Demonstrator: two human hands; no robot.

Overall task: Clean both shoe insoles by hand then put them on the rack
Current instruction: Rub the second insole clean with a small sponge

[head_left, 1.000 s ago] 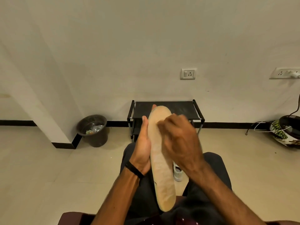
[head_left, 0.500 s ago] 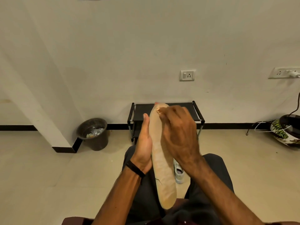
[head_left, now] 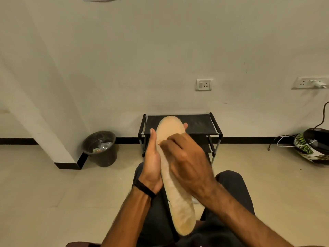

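Note:
A tan shoe insole (head_left: pixel 175 202) stands lengthwise over my lap, toe end up in front of the rack. My left hand (head_left: pixel 153 164) grips it from behind, with the thumb along its left edge and fingertips showing past its upper right edge. My right hand (head_left: pixel 185 161) lies across the insole's middle with its fingers curled, fingertips pressed on the surface near the left edge. I see nothing held in that hand. The black two-shelf rack (head_left: pixel 199 123) stands against the wall just beyond, its top shelf bare. The second insole is out of sight.
A white shoe (head_left: pixel 195 200) peeks out on the floor between my knees. A dark bin (head_left: pixel 101 148) with rubbish sits left of the rack beside a pillar corner (head_left: pixel 67 164). A patterned helmet (head_left: pixel 313 148) and cables lie at the right wall.
My right hand rubbed up to the insole's toe end, then came back down and left to its middle. My left hand kept its hold on the insole.

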